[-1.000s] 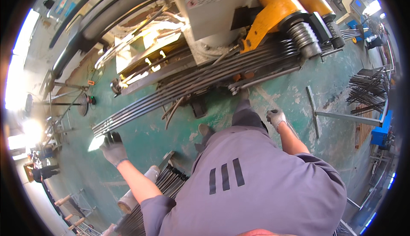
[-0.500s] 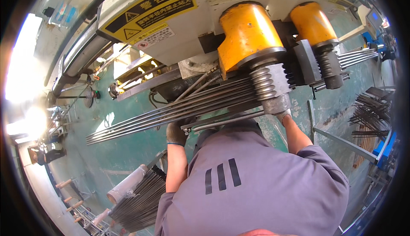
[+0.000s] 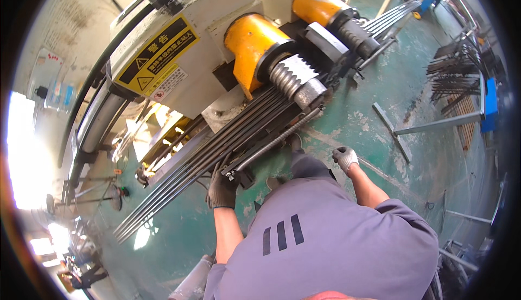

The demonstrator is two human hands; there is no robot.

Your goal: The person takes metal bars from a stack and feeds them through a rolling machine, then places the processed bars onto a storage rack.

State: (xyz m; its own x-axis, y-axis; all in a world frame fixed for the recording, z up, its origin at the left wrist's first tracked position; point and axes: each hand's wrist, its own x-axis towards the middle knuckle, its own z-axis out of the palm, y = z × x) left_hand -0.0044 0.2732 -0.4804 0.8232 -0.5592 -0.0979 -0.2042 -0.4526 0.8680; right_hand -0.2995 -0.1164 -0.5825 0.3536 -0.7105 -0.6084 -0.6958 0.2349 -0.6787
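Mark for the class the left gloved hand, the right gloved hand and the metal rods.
Left gloved hand (image 3: 222,190): head view, on the back of the hand.
Right gloved hand (image 3: 345,159): head view, mid-hand.
Metal rods (image 3: 218,144): head view, partway along the bundle.

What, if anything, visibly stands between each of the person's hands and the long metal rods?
Nothing visible separates the left hand from the rods. Between the right hand and them, in this view, lies a threaded bar along their near side.

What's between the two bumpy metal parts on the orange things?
In the head view, a grey metal block sits between the bumpy metal parts.
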